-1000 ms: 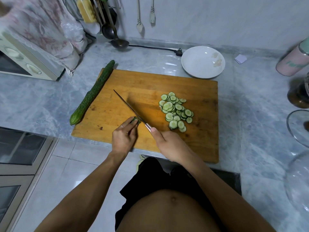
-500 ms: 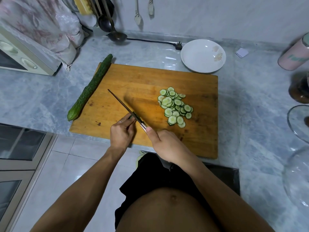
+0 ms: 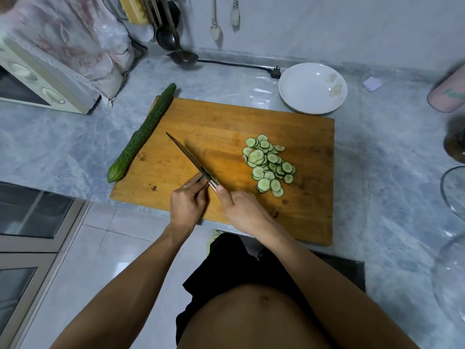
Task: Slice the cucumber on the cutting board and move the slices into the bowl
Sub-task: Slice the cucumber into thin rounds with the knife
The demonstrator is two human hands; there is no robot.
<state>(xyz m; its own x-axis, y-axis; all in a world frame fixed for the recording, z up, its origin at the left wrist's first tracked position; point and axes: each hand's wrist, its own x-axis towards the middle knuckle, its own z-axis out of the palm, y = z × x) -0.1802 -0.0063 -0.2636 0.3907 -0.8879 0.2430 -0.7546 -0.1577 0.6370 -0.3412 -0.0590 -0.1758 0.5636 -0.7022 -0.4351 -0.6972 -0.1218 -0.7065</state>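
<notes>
Wooden cutting board (image 3: pixel 226 127) lies on the grey marbled tabletop (image 3: pixel 63 147); all places below are given relative to it.

Right hand (image 3: pixel 241 210) at the board's near edge, clenched round the handle of a knife (image 3: pixel 191 159). Blade runs diagonally toward the board's far left, tip over bare wood.

Left hand (image 3: pixel 187 205) just beside the right, also at the near edge. Fingers pinch a small green cucumber stub (image 3: pixel 202 178) against the blade's heel; the stub is mostly hidden.

Pile of cucumber slices (image 3: pixel 268 165) sits right of the board's centre, overlapping, apart from the knife.

Whole cucumber (image 3: pixel 141 133) lies along the board's left edge, partly on the wood, partly on the tabletop.

White bowl (image 3: pixel 312 88) stands just beyond the board's far right corner, with no slices in it.
</notes>
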